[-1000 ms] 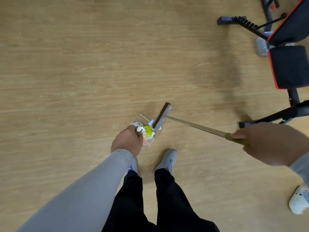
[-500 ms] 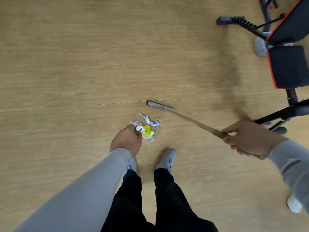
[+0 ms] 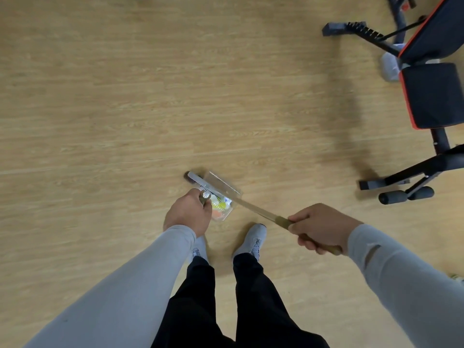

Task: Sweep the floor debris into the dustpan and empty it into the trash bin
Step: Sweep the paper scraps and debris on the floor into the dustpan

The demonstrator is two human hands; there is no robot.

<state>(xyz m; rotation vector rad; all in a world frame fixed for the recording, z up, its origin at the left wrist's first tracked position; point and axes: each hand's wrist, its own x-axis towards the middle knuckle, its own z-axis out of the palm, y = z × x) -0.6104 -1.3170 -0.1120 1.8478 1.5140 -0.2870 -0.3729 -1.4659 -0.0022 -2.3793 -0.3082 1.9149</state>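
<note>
Sitting on the wood floor [image 3: 125,96] just ahead of the grey shoes [image 3: 252,238], a clear dustpan [image 3: 222,197] holding yellow, white and orange debris [image 3: 219,206], with the left hand [image 3: 187,213] closed around its handle. Lying across the dustpan's far edge, the broom head [image 3: 198,179], its long handle [image 3: 261,212] clamped in the right hand [image 3: 320,228] to the dustpan's right. Standing well right of the dustpan, a black and red weight bench [image 3: 431,94].

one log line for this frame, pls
phase: sweeping | left hand: grips dustpan handle | right hand: grips broom | debris: in pan | bin: not in view
</note>
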